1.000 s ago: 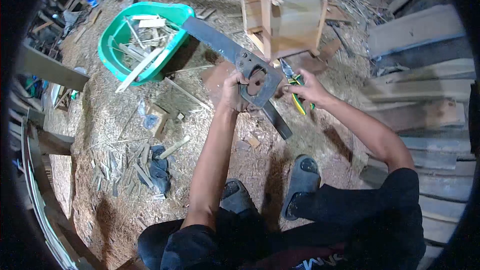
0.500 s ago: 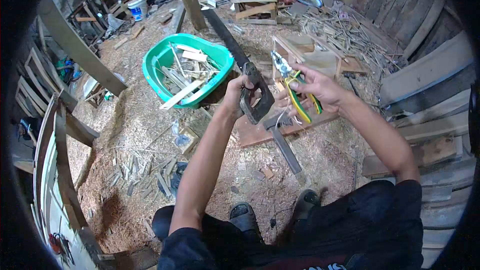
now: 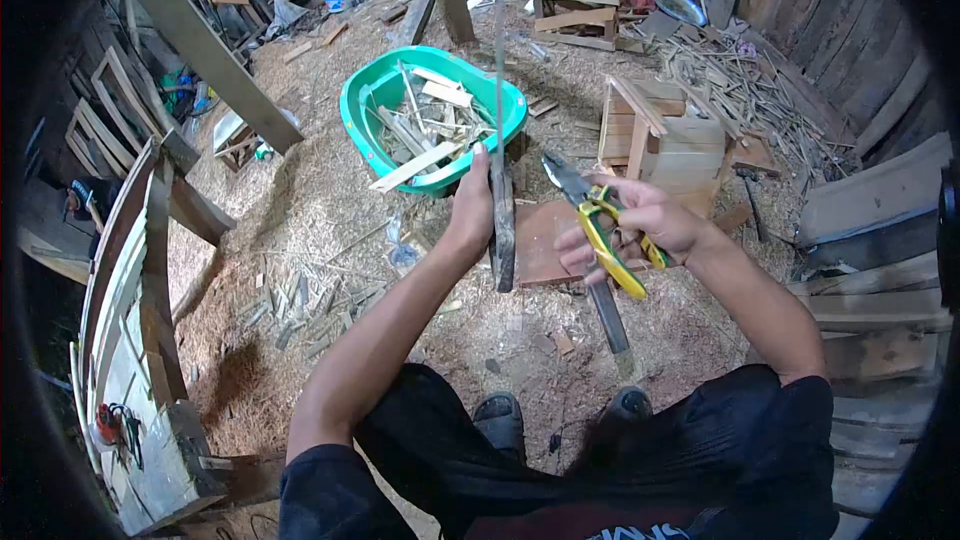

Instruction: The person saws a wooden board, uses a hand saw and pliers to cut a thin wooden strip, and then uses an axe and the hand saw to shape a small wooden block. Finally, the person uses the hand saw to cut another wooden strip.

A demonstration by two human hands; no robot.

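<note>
Head view: the left hand is closed around the dark, worn handle of a saw. The saw stands upright and edge-on, so its thin steel blade shows as a narrow line in front of a green plastic basin full of wood offcuts. Just beside it, the right hand grips pliers with yellow-green handles and pointed metal jaws. Pale sawdust covers the floor.

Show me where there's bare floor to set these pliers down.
Bare sawdust left of the green basin, and between the brown board and your sandal. Crowded: inside the basin, the splinter pile, sticks behind the wooden box.
</note>
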